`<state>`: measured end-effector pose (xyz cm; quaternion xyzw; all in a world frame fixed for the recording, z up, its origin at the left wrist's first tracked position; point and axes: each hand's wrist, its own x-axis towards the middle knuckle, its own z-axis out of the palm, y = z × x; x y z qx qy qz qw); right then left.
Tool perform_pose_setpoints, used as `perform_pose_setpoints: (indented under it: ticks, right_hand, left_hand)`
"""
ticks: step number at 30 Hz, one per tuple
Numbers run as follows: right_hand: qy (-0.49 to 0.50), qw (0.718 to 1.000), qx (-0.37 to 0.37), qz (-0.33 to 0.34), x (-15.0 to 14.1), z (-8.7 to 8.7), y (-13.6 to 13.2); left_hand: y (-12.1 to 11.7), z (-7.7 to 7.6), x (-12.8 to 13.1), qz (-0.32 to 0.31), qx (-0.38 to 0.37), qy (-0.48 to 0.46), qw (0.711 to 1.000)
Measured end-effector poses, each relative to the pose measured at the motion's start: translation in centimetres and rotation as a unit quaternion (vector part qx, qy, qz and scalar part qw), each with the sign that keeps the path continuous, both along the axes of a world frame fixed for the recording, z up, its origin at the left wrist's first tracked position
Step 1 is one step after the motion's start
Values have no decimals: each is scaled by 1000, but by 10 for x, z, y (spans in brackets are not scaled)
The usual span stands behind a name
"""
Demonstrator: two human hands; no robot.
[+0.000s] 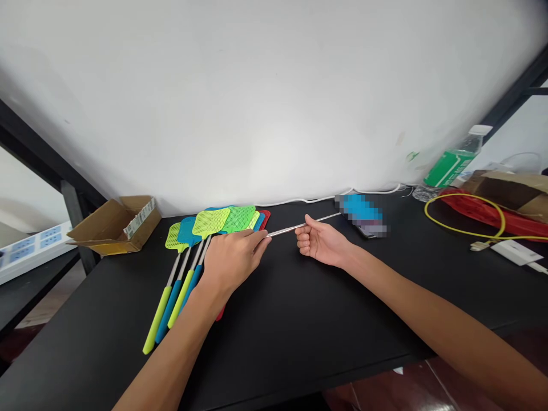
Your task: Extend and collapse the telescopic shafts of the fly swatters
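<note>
A thin silver telescopic rod (291,229) stretches across the black table (299,319), ending at a blurred blue head (362,212) on the right. My left hand (233,257) is closed round the rod's left part, fingers pinching it. My right hand (321,241) grips the rod further right, fingers curled round it. Under and left of my left hand lies a fan of fly swatters (201,240) with green, blue and red mesh heads and coloured handles.
An open cardboard box (113,225) sits at the table's left rear corner. A green-labelled bottle (449,165), a yellow cable (466,220), a red item, a brown box and a white adapter (516,251) crowd the right side. White wall behind.
</note>
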<state>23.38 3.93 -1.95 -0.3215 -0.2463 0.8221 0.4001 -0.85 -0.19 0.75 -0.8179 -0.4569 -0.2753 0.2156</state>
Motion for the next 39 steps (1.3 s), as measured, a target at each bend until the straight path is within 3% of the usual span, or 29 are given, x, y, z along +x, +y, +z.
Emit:
perform_pose_setpoints:
  ticks: [5,14,39]
  right_hand:
    - [28,998,-58,9,-2,7,-4]
    - [74,992,-99,25,-2,7,-7]
    - [64,995,-81,-10,-8,9,-11]
  left_hand:
    - [-8,10,1,23,-41,33,998]
    - [-21,22,11,82,-111,101,985]
    - [-12,12,7,54,-112,39,991]
